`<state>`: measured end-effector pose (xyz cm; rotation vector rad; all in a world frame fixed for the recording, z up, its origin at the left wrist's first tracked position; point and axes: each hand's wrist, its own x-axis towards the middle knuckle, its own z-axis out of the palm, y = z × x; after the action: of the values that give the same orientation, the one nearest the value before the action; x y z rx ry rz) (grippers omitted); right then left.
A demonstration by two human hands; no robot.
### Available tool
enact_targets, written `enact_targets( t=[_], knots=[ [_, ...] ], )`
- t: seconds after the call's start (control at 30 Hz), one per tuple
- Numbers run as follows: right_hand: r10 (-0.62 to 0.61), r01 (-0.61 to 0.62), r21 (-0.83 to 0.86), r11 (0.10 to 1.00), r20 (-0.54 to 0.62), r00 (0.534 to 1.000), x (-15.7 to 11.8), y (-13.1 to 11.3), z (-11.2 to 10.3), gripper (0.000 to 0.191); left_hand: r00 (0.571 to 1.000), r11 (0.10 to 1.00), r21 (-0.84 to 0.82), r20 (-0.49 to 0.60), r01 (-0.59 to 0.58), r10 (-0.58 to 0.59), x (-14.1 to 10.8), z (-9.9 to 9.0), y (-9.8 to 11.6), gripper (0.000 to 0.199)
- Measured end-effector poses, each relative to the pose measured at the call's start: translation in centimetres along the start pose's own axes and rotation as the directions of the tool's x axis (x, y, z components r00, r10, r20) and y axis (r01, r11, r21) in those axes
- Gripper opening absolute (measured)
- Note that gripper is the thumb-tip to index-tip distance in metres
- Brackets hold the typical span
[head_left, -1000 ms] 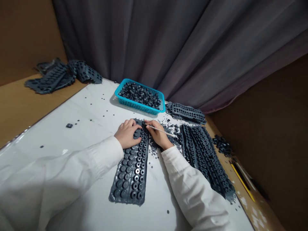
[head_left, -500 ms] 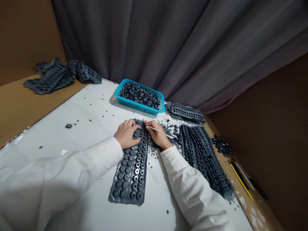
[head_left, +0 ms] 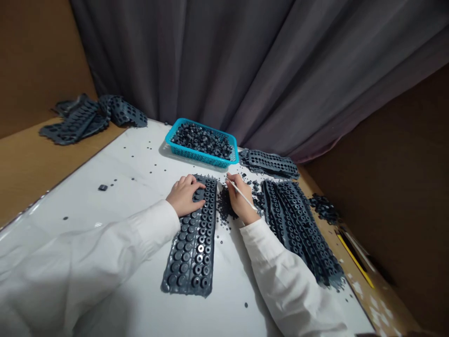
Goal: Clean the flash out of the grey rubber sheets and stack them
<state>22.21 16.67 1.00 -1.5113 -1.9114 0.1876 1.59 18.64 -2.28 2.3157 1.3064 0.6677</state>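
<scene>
A dark grey moulded rubber sheet (head_left: 189, 243) with rows of round, button-like parts lies lengthwise on the white table. On its far left part rests my left hand (head_left: 185, 195), fingers apart, pressing down on the sheet. My right hand (head_left: 240, 199) is closed around a thin white stick (head_left: 242, 193), pinched like a pen, just right of the sheet's far end and apart from it. Small dark discs and bits (head_left: 226, 203) are scattered beneath and beside my right hand. The stick's tip by the fingertips is too small to make out.
Behind the sheet stands a blue basket (head_left: 201, 157) full of small dark parts. More moulded sheets (head_left: 298, 229) lie at right, with perforated sheets (head_left: 270, 164) behind them. Perforated scrap (head_left: 75, 121) is heaped at far left. A yellow tool (head_left: 356, 260) lies on the right edge.
My right hand has moved right with the white stick, away from the sheet's far end. My left hand stays on the sheet. The view has shifted slightly.
</scene>
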Motion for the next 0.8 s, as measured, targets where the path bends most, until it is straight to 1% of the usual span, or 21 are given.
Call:
enact_targets(
  t=[0.07, 0.13, 0.2, 0.27, 0.33, 0.4, 0.43, 0.47, 0.5, 0.53, 0.57, 0.6, 0.63, 0.7, 0.73, 0.8],
  knots=[
    [0.033, -0.033, 0.007, 0.999, -0.015, 0.999, -1.2, -0.4, -0.6, 0.019, 1.0, 0.999, -0.038, 0.028, 0.005, -0.004, 0.3, -0.4, -0.2, 0.04],
    [0.055, -0.054, 0.016, 0.998, -0.027, 0.998, -2.3, -0.7, -1.2, 0.02, 0.998, 0.997, -0.082, 0.062, 0.002, 0.003, 0.7, -1.3, -0.3, 0.038],
    [0.058, -0.058, 0.023, 0.998, -0.037, 0.998, -3.3, -0.8, -1.8, 0.021, 0.996, 0.993, -0.121, 0.086, -0.009, 0.02, 1.0, -3.0, -0.1, 0.036],
    [0.06, -0.059, 0.027, 0.998, -0.039, 0.997, -4.2, -1.0, -2.5, 0.021, 0.995, 0.99, -0.141, 0.091, -0.026, 0.04, 0.8, -5.3, 0.7, 0.03],
    [0.063, -0.062, 0.036, 0.997, -0.026, 0.998, -5.3, -1.5, -3.3, 0.019, 0.991, 0.988, -0.144, 0.11, -0.057, 0.073, -0.4, -7.5, 2.2, 0.019],
    [0.059, -0.059, 0.077, 0.995, 0.003, 0.998, -6.7, -2.7, -3.8, 0.017, 0.97, 0.981, -0.161, 0.201, -0.108, 0.139, -2.6, -9.1, 3.8, 0.013],
    [0.045, -0.048, 0.116, 0.992, 0.027, 0.999, -7.5, -3.4, -3.9, 0.015, 0.945, 0.974, -0.174, 0.268, -0.143, 0.187, -4.1, -9.4, 4.5, 0.011],
    [0.012, -0.021, 0.161, 0.987, 0.051, 0.999, -8.5, -4.3, -3.9, 0.014, 0.883, 0.954, -0.178, 0.369, -0.241, 0.292, -5.7, -9.5, 5.1, 0.01],
    [-0.048, 0.03, 0.216, 0.976, 0.081, 0.996, -9.6, -5.2, -3.8, 0.012, 0.823, 0.927, -0.172, 0.426, -0.335, 0.376, -7.4, -9.3, 5.4, 0.008],
    [-0.134, 0.098, 0.276, 0.956, 0.115, 0.984, -10.7, -6.1, -3.5, 0.01, 0.753, 0.881, -0.175, 0.462, -0.44, 0.468, -9.0, -8.9, 5.4, 0.007],
    [-0.23, 0.179, 0.331, 0.926, 0.12, 0.966, -11.8, -7.0, -3.1, 0.009, 0.694, 0.832, -0.155, 0.483, -0.533, 0.534, -10.5, -8.3, 5.2, 0.008],
    [-0.328, 0.249, 0.385, 0.888, 0.153, 0.932, -12.8, -7.6, -2.7, 0.009, 0.658, 0.797, -0.117, 0.501, -0.592, 0.562, -11.7, -7.7, 4.7, 0.011],
    [-0.411, 0.314, 0.42, 0.851, 0.163, 0.897, -13.6, -8.2, -2.2, 0.009, 0.639, 0.768, -0.088, 0.499, -0.635, 0.586, -12.6, -7.1, 4.1, 0.015],
    [-0.524, 0.406, 0.43, 0.806, 0.202, 0.827, -14.8, -8.7, -1.4, 0.011, 0.624, 0.723, -0.054, 0.463, -0.689, 0.629, -13.6, -6.1, 2.8, 0.02],
    [-0.559, 0.442, 0.418, 0.793, 0.213, 0.801, -15.1, -8.7, -1.1, 0.012, 0.618, 0.703, -0.053, 0.434, -0.709, 0.655, -13.7, -5.8, 2.3, 0.022],
    [-0.595, 0.488, 0.389, 0.781, 0.225, 0.772, -15.3, -8.6, -0.7, 0.014, 0.605, 0.674, -0.074, 0.376, -0.735, 0.702, -13.5, -5.4, 1.4, 0.023]
  ],
)
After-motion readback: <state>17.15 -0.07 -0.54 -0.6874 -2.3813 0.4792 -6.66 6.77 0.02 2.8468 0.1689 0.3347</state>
